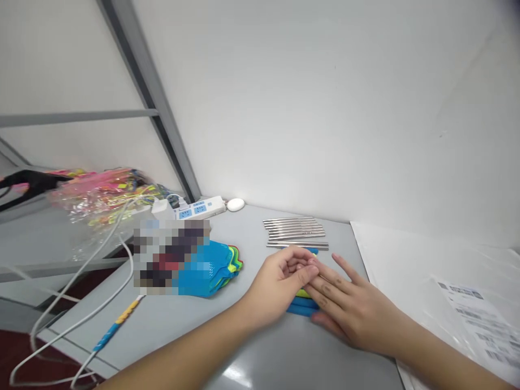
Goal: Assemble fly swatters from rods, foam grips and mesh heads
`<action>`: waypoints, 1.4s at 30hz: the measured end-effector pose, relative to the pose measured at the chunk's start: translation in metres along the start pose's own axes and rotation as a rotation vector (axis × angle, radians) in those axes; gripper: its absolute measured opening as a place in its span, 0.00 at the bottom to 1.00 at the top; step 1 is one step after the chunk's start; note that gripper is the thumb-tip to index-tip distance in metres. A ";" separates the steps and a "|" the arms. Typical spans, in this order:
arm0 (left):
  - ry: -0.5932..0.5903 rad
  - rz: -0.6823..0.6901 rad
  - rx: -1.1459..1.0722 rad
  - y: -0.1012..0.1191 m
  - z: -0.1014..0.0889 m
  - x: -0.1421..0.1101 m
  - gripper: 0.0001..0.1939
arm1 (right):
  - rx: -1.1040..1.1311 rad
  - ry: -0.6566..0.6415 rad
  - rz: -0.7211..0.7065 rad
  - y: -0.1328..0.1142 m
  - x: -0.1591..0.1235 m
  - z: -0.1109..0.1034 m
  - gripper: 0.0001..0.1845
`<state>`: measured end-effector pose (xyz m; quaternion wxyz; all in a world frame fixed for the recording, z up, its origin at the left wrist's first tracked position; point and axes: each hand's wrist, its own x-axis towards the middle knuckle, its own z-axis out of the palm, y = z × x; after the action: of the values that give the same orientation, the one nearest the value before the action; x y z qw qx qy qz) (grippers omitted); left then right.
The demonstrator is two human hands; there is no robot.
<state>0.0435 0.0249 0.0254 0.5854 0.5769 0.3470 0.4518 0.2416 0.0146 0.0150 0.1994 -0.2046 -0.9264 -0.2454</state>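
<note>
Head view, looking down: directly beneath our two hands lies a small pile of bright blue and yellow-green pieces, largely hidden, on a smooth grey tabletop. Its near blue edge shows below our fingers, running roughly left to right; the rest is covered, so we cannot tell its full long axis. Our left hand comes over the pile from the left with fingers curled, our right hand from the right with fingers stretched out, and neither is clearly nearer. Our hands are together, left thumb over the right fingers, and we cannot tell whether anything is pinched between them. Just beyond the pile, slim, shiny silver metal rods lie side by side, also pointing left to right. Left of our left hand, apart from it, rests a stack of blue mesh pieces with green and red edges. Behind that stack is a white power strip with pale blue sockets; to our right, a white plastic sheet or package.
</note>
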 end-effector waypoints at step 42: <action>-0.034 0.215 0.371 0.018 -0.010 -0.006 0.07 | 0.056 0.144 -0.108 -0.003 -0.002 -0.016 0.09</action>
<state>0.0296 0.0213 0.0411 0.4233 0.7162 0.3506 0.4301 0.2457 0.0026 0.0261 0.2574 -0.1306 -0.9259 -0.2438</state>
